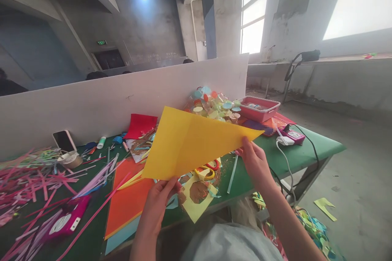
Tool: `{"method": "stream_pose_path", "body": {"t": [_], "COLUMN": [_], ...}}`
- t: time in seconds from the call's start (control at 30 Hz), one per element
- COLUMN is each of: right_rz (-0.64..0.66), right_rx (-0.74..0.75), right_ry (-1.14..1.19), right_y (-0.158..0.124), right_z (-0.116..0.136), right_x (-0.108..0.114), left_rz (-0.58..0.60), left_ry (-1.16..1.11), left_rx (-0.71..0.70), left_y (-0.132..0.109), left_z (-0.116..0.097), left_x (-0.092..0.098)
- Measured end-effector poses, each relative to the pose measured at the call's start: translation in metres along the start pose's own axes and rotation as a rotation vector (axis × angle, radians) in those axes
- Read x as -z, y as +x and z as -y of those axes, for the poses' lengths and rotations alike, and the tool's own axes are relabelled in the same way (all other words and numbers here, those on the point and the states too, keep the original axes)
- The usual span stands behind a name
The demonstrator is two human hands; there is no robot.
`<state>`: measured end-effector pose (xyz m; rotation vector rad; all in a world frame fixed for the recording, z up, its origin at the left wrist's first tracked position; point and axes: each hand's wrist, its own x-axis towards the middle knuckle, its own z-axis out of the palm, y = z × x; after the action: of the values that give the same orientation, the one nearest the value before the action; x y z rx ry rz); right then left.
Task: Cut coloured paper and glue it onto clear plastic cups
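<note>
A sheet of yellow paper (190,142) is held up above the table, spread between my two hands. My left hand (161,193) pinches its lower edge, while my right hand (252,157) grips the narrow corner at the right. Beneath the sheet, scissors with yellow handles (206,172) show in part, the rest hidden by the paper. Pale yellow scrap paper with round holes (196,210) hangs over the table's front edge. Left of that lies a stack of orange paper (124,204) with a light blue sheet (121,238) under it.
Pink and purple strips (33,175), a phone (64,142) and a magenta power strip (67,218) lie at left. At the back are cut paper circles (214,104) and a red basket (260,116). A white cable (289,163) hangs off the right; scraps (315,228) litter the floor.
</note>
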<state>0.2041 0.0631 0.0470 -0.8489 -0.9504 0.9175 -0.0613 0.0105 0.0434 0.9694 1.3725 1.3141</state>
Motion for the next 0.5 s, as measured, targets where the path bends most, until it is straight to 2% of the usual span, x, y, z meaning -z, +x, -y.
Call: {"method": "stream_pose_path", "body": {"t": [0.2, 0.5], "right_rz": [-0.037, -0.031], "right_rx": [-0.008, -0.041], "right_ry": [0.082, 0.040], "right_y": [0.001, 0.001], "right_z": [0.000, -0.002], "right_x": [0.001, 0.000], "left_rz": [-0.057, -0.186], "left_ry": [0.055, 0.108], "left_rx": [-0.023, -0.054], "left_y": [-0.001, -0.008], "left_z": [-0.007, -0.015], "left_x": [0.012, 0.026]}}
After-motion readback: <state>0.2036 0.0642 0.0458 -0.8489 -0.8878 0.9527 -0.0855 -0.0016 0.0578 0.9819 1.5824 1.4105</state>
